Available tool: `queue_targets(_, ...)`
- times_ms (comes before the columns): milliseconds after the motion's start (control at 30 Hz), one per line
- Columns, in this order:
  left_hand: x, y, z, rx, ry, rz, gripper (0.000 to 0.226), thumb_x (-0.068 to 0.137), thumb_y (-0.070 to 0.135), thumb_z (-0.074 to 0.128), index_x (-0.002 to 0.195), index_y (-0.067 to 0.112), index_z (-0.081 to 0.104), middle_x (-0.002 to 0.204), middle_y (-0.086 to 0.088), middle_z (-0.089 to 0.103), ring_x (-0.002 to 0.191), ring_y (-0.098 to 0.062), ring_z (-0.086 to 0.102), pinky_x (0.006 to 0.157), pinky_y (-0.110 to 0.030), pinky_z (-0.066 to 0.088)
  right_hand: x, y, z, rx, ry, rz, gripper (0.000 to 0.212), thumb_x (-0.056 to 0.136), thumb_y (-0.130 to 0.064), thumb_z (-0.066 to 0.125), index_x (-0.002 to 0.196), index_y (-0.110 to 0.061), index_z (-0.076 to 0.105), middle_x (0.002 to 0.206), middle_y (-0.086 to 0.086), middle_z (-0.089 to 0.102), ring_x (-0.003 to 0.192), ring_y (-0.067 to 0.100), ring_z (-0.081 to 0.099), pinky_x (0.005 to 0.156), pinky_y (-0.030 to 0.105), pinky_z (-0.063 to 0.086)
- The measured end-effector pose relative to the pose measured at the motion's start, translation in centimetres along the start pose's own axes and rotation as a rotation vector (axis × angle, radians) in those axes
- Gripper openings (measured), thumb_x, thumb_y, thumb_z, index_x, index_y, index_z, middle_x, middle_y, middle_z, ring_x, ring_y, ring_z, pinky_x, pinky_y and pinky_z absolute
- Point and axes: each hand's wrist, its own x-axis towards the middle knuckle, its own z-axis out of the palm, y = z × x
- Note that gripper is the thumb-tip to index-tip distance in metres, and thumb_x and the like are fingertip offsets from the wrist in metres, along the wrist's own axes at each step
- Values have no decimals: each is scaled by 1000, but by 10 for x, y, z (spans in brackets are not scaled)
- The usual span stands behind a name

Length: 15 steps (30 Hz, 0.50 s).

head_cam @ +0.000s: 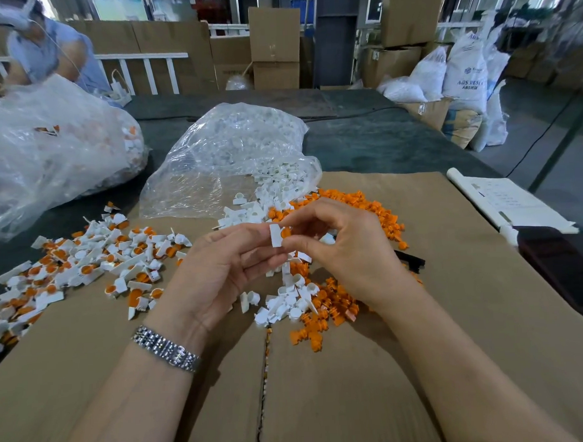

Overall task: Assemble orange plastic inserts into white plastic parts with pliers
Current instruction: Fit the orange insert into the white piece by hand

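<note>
My left hand [225, 269] pinches a white plastic part [275, 235] above the cardboard. My right hand [344, 248] meets it from the right and pinches an orange insert [285, 233] against that part. Beneath the hands lies a heap of loose white parts [286, 300] and orange inserts [323, 319]. More orange inserts [359, 205] spread behind my right hand. A dark tool handle [412, 261], possibly the pliers, pokes out from behind my right wrist. Assembled white-and-orange pieces [86, 264] cover the left side.
A clear bag of white parts [228, 157] lies open behind the hands. A larger bag [49, 146] sits far left, with another person [46, 47] behind it. The cardboard sheet [452, 314] covers the dark table. Papers [507, 200] and a dark object [562, 264] lie at right.
</note>
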Motion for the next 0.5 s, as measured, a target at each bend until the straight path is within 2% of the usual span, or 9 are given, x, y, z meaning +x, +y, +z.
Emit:
queue_targets(100, 0, 0, 2, 23, 27, 15, 25, 72, 10, 81, 93, -2, 78, 102, -27, 75, 95, -33, 77, 78, -30, 62, 0, 1, 0, -42, 3, -35, 22, 84, -19, 81, 105, -14, 75, 95, -5, 69, 88, 8, 65, 81, 21, 54)
queue_targets(200, 0, -1, 3, 56, 47, 24, 15, 68, 6, 81, 81, 2, 78, 92, -22, 77, 86, -28, 77, 77, -30, 63, 0, 0, 1, -80, -11, -53, 22, 84, -18, 81, 104, -13, 75, 95, -4, 69, 86, 5, 64, 81, 19, 54)
queue_targets(367, 1, -1, 3, 61, 70, 9, 18, 71, 0, 77, 84, -6, 66, 81, -18, 75, 80, -26, 77, 73, -29, 63, 1, 0, 2, -101, -25, -62, 21, 85, -16, 80, 105, -13, 75, 97, -4, 69, 87, 4, 64, 83, 19, 54)
queue_targets(500, 0, -1, 3, 89, 81, -10, 17, 71, 1, 77, 81, -6, 65, 76, -17, 74, 77, -25, 76, 74, -30, 64, 0, 1, 3, -117, -31, -67, 20, 85, -15, 81, 104, -13, 75, 95, -4, 68, 84, 4, 63, 81, 19, 54)
